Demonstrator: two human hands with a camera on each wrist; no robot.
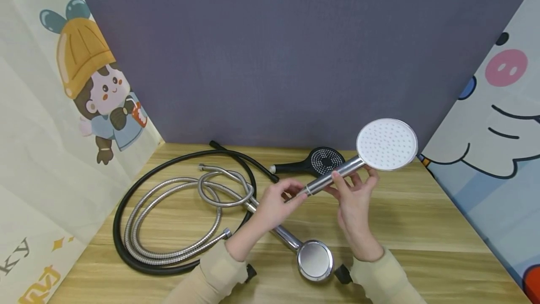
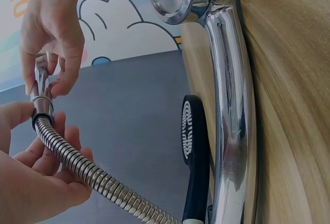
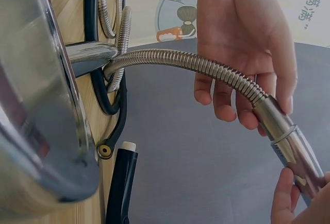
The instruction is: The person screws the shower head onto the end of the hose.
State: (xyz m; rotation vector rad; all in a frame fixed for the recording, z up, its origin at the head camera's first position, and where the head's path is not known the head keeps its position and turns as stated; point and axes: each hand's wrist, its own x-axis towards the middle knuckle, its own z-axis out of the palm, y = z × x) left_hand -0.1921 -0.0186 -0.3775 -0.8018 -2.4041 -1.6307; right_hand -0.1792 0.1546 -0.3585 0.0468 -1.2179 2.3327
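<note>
A chrome shower head (image 1: 386, 144) with a broad white spray face is held tilted above the table, its face up at the right. My right hand (image 1: 356, 203) holds its chrome handle (image 1: 337, 174) between thumb and fingers. At the handle's lower end, my left hand (image 1: 274, 203) pinches the metal connector (image 3: 273, 115) of a ribbed metal hose (image 2: 93, 175). Connector and handle meet end to end; how far they are threaded cannot be seen. From there the hose bends down toward the table, passing beside the left palm.
A smaller chrome shower head (image 1: 315, 260) lies below the hands. Behind them lies a black shower head (image 1: 326, 161). Coiled metal hose (image 1: 135, 229) and a black hose (image 1: 122, 191) occupy the table's left. A grey panel (image 1: 261, 60) rises behind the wooden table (image 1: 422, 229).
</note>
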